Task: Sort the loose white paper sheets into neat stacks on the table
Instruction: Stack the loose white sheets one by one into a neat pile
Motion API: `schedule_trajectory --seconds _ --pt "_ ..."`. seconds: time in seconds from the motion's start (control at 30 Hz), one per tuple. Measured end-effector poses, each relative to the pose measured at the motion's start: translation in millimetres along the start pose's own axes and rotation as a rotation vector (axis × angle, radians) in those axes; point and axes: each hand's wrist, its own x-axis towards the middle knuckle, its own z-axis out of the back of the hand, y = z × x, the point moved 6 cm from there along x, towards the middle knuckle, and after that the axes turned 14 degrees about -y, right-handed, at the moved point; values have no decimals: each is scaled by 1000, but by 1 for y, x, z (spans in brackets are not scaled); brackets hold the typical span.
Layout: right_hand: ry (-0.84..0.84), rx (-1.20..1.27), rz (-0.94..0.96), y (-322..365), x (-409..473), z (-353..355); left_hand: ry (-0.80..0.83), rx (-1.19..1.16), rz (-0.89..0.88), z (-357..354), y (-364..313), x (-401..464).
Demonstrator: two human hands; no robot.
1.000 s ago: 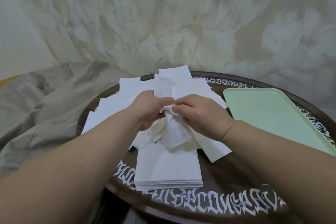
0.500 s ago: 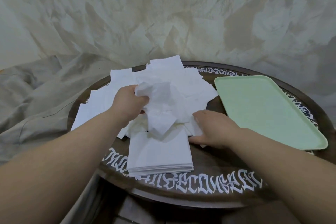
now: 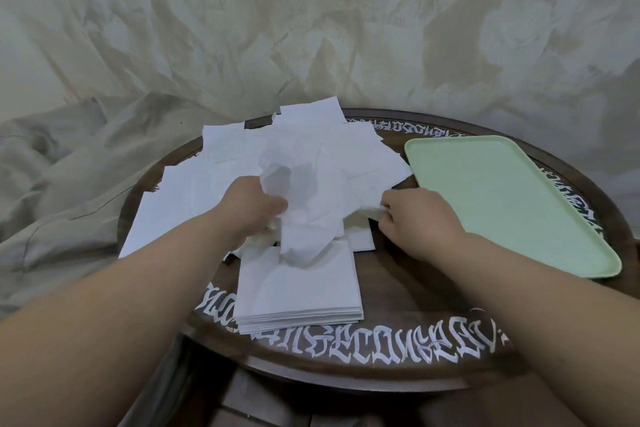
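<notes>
A heap of loose white paper sheets (image 3: 311,146) covers the back and left of the round dark table (image 3: 408,333). A neat stack of white sheets (image 3: 298,295) lies at the front middle. My left hand (image 3: 252,204) grips a crumpled, unfolding sheet (image 3: 298,215) that hangs over the stack's far edge. To the right, my right hand (image 3: 415,218) pinches the other edge of that paper just above the table, between the heap and the tray.
A pale green tray (image 3: 502,198) lies on the right side of the table. White lettering (image 3: 346,350) rings the table's rim. Rumpled beige cloth (image 3: 69,166) lies to the left and drapes behind the table.
Both hands held the sheet together at the middle; they have since drawn apart, the right hand going right toward the tray, and the sheet is spreading out.
</notes>
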Motion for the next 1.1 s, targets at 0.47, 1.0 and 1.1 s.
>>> schedule_trajectory --seconds 0.47,1.0,1.1 --pt "-370 304 -181 -6 16 59 -128 -280 -99 29 -23 -8" --pt "-380 448 -126 39 2 80 -434 -438 -38 106 6 -23" --pt "-392 470 -159 47 -8 77 -424 -481 21 100 25 -36"
